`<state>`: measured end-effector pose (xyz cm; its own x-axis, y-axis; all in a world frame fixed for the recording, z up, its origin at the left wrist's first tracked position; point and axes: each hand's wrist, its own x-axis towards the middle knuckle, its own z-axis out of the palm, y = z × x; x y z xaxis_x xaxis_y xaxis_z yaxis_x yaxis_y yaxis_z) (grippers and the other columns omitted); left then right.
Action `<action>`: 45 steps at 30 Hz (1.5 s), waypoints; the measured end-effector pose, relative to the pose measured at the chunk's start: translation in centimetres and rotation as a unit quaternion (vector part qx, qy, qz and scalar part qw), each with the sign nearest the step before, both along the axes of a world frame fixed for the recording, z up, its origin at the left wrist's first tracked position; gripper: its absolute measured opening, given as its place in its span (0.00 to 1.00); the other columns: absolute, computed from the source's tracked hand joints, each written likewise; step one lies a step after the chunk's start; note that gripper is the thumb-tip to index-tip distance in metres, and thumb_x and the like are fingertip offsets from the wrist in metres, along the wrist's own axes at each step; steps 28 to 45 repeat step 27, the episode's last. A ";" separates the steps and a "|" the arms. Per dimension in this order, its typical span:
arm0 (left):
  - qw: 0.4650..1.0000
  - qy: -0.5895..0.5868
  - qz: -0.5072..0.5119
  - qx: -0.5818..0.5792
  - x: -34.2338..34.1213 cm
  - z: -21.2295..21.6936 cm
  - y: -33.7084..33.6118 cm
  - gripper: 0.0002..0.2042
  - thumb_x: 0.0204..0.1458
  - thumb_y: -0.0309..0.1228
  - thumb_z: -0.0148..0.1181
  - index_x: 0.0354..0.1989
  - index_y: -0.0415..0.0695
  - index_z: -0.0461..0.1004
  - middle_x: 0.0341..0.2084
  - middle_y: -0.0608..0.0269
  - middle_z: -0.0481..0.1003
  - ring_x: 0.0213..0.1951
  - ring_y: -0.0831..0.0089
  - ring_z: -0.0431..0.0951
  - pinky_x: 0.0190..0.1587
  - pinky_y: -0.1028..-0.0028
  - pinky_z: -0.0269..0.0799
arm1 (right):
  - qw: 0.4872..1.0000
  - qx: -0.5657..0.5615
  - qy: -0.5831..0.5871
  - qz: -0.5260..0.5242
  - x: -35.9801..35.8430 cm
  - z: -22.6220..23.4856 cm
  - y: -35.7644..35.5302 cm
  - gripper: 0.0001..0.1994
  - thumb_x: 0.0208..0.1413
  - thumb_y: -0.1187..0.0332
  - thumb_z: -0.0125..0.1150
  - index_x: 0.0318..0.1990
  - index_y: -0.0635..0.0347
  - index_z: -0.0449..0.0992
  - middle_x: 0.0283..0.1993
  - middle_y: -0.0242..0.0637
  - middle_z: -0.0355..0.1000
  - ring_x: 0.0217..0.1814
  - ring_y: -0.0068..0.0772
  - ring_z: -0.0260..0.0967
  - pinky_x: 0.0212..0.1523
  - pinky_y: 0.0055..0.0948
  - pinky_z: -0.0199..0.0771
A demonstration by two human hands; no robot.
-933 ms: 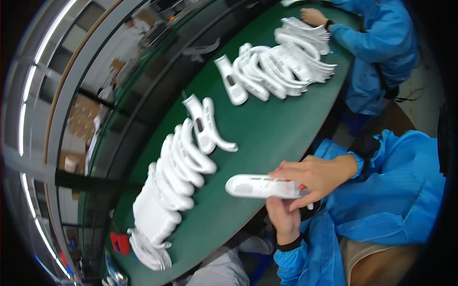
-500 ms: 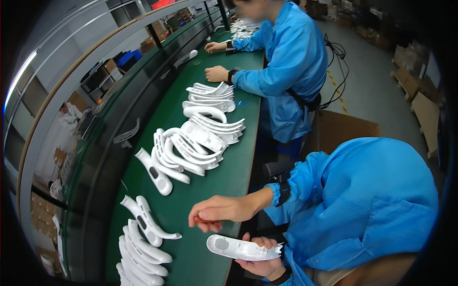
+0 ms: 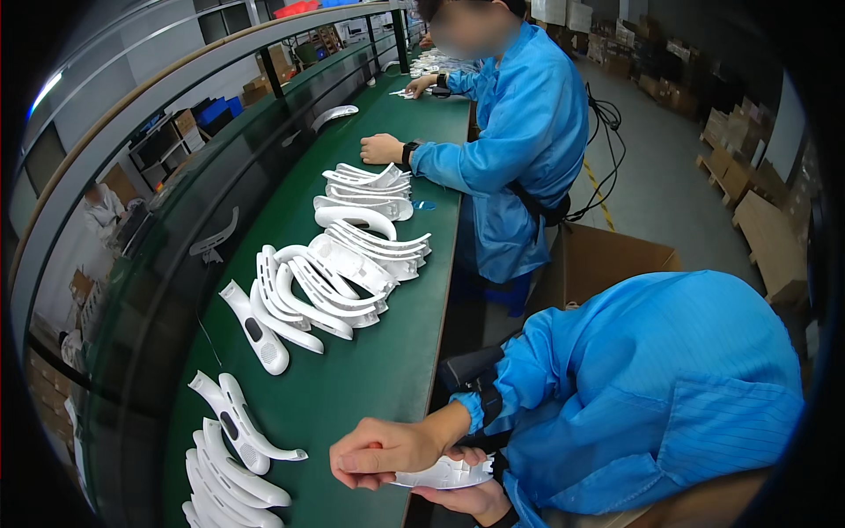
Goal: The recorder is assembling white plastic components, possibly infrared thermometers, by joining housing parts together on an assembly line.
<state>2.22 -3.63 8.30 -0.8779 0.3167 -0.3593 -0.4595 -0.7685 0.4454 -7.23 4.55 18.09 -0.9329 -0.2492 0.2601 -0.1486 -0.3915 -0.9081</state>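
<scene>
My left hand (image 3: 475, 502), low in the view, is closed around a white curved plastic shell (image 3: 440, 476), its hollow inner side facing up. Over the shell's near end, my right hand (image 3: 380, 453) is curled with its fingers together. A bit of a small red object (image 3: 376, 445) shows between those fingers; its kind is hidden. On the green bench left of my hands, two white curved casings (image 3: 255, 418) with dark oval windows lie side by side. Below them is a stack of white curved shells (image 3: 224, 484).
A larger heap of white shells (image 3: 326, 273) lies farther up the green bench (image 3: 387, 361). A person in a blue coat (image 3: 519, 132) works beyond it, hands on the bench. A cardboard box (image 3: 607, 260) stands on the floor at right, and black cables (image 3: 607, 132) hang behind.
My right hand has come down over the shell, covering its grille end. The whole scene has shifted left in the view. The other person's far hand now touches small white pieces.
</scene>
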 end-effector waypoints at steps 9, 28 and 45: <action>0.999 0.032 -0.007 -0.038 0.0 0.2 -0.6 0.35 0.55 0.66 0.25 0.43 0.43 0.64 0.20 0.61 0.68 0.19 0.70 0.69 0.20 0.71 0.65 | 1.000 -0.017 -0.002 0.014 0.3 -1.2 -1.1 0.19 0.66 0.58 0.38 0.31 0.62 0.69 0.21 0.27 0.64 0.18 0.13 0.53 0.20 0.16 0.55; 0.989 0.042 -0.017 0.142 0.9 -0.8 -1.0 0.34 0.53 0.55 0.53 0.63 0.46 0.59 0.37 0.44 0.75 0.31 0.59 0.77 0.31 0.62 0.74 | 0.989 0.112 0.093 -0.014 0.3 -0.8 -1.8 0.11 0.61 0.66 0.43 0.30 0.62 0.68 0.19 0.29 0.61 0.19 0.22 0.56 0.22 0.24 0.55; 0.989 0.042 -0.017 0.142 0.9 -0.8 -1.0 0.34 0.53 0.55 0.53 0.63 0.46 0.59 0.37 0.44 0.75 0.31 0.59 0.77 0.31 0.62 0.74 | 0.989 0.112 0.093 -0.014 0.3 -0.8 -1.8 0.11 0.61 0.66 0.43 0.30 0.62 0.68 0.19 0.29 0.61 0.19 0.22 0.56 0.22 0.24 0.55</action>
